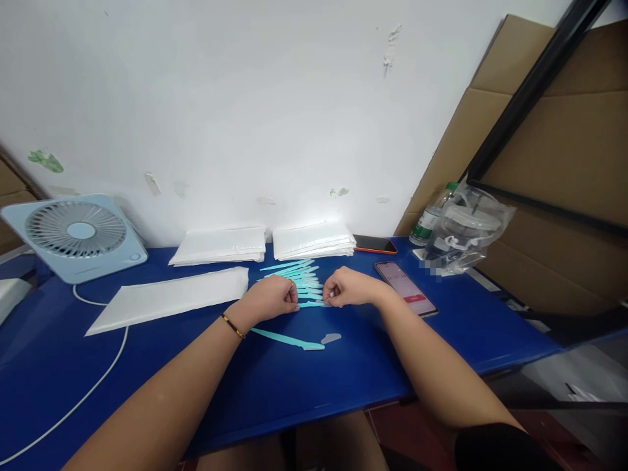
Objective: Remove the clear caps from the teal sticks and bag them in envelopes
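My left hand, with a bracelet at the wrist, is closed in a pinch on a turquoise eyebrow razor held level just above the desk. Fingertips of my right hand are pinched at that razor's right end, on what looks like a small clear blade cap. Behind both hands lies a fanned pile of turquoise razors, partly hidden by my left hand. Nearer to me, a single razor rests on the desk. A loose translucent cap lies beside its right tip.
Two stacks of white packets stand against the wall. A long white packet lies left, near a blue fan and its cable. To the right are a lit phone, a dark phone, a bottle and a bagged cup.
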The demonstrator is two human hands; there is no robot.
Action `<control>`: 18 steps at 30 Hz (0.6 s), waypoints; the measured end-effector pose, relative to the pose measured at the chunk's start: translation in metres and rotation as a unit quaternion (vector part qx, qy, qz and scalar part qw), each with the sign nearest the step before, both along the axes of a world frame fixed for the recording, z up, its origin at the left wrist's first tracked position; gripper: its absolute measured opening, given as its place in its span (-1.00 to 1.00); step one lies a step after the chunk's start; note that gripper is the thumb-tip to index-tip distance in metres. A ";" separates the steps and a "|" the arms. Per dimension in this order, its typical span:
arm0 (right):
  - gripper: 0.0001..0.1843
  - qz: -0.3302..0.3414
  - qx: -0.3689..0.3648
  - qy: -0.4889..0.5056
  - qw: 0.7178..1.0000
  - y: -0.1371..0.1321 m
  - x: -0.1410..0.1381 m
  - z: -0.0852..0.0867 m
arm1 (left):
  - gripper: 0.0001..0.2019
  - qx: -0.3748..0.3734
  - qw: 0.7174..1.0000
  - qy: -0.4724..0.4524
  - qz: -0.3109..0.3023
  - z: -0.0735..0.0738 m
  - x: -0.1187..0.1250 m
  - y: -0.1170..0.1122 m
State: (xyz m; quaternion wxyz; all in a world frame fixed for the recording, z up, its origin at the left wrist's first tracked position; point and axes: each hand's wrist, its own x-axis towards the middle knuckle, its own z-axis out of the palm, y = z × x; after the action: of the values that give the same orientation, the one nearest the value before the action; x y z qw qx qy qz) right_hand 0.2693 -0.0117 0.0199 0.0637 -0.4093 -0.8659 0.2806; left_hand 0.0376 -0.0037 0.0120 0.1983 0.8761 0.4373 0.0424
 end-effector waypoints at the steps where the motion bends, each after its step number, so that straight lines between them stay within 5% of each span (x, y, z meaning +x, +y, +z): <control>1: -0.84 0.000 0.013 0.006 1.000 0.000 -0.003 -0.002 | -0.82 0.008 1.000 -0.002 -0.001 -0.001 0.001 0.000; 9: -0.85 -0.053 0.086 0.039 0.994 -0.001 -0.007 0.000 | -0.82 0.091 0.995 -0.038 0.035 0.004 -0.002 0.001; 14: -0.68 0.060 -0.065 -0.013 0.996 -0.013 -0.003 0.014 | -0.66 -0.101 0.991 0.013 -0.089 0.024 -0.010 -0.008; 18: -0.70 0.100 -0.077 -0.058 0.990 -0.018 -0.014 0.011 | -0.74 -0.134 0.983 0.053 -0.110 0.020 -0.008 -0.012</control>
State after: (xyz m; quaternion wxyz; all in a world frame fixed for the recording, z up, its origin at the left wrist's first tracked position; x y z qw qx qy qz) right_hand 0.2552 -0.0302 0.0308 -0.0472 -0.3397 -0.8805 0.3271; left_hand 0.0296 -0.0155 0.0319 0.2943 0.8853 0.3498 -0.0851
